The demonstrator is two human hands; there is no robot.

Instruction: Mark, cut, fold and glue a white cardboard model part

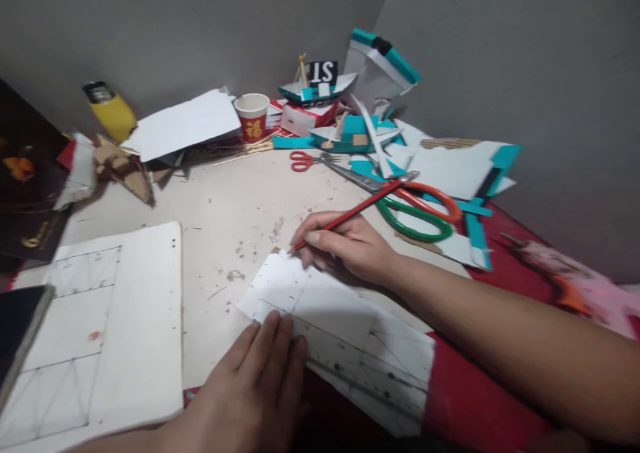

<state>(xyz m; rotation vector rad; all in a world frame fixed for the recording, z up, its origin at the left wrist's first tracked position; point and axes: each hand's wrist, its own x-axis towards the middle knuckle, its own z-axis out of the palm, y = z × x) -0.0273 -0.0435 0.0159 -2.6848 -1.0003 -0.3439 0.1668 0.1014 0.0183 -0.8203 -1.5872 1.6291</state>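
My right hand grips a red pencil, its tip at the far corner of a white sheet marked with ruled lines and dots. My left hand lies flat, fingers stretched out, on the near left edge of that sheet. The sheet rests at a slant, its near right part over red cloth. Left of my left hand lies a white board with a ruled grid of triangles. Large shears with one orange and one green handle lie beyond my right wrist.
Small red-handled scissors lie mid-table. Behind them stand two teal-and-white paper boats and a red-and-white paper cup. A yellow bottle, thin sticks and white card sit at the back left. A dark flat object overlaps the board.
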